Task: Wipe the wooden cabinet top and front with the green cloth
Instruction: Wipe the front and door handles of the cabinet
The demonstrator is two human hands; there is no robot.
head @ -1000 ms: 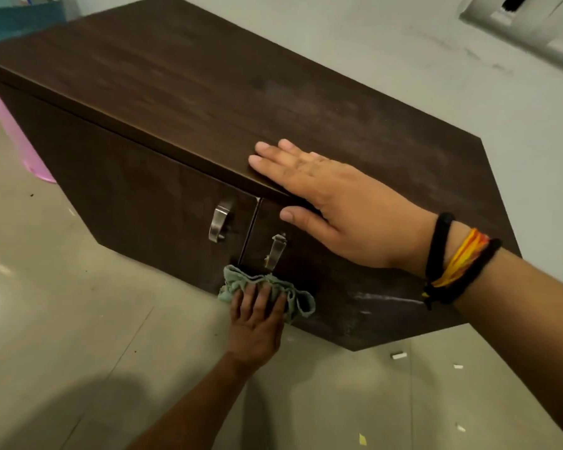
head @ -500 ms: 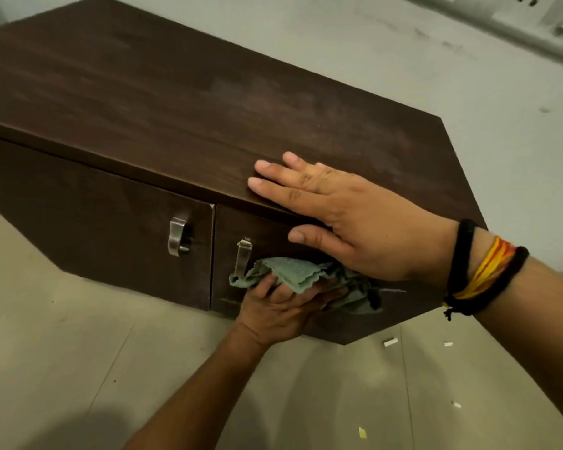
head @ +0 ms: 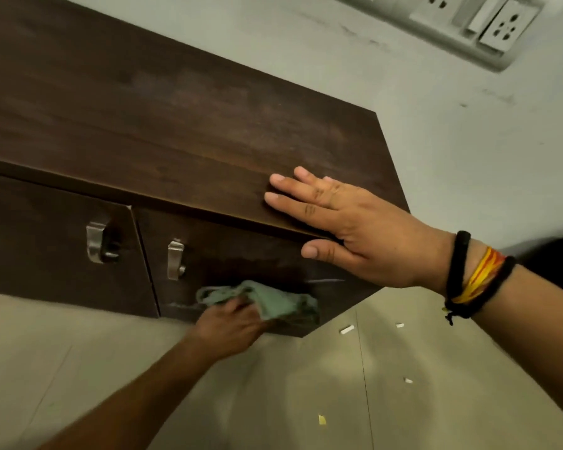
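A low dark wooden cabinet (head: 176, 131) stands against the wall, with two front doors and a metal handle (head: 175, 258) on each. My left hand (head: 231, 326) presses the crumpled green cloth (head: 267, 300) against the lower part of the right door, near the floor. My right hand (head: 345, 228) lies flat on the top's front edge at the right end, fingers spread on the top and thumb over the front. It holds nothing.
The second door handle (head: 96, 241) is on the left door. White wall sockets (head: 488, 24) sit on the wall at upper right. Small scraps of white debris (head: 346, 329) and a yellow bit (head: 321, 419) lie on the tiled floor.
My left hand has swept the cloth rightwards along the right door, up beside its handle, then back down low. My right hand has stayed on the top edge. The view has shifted right.
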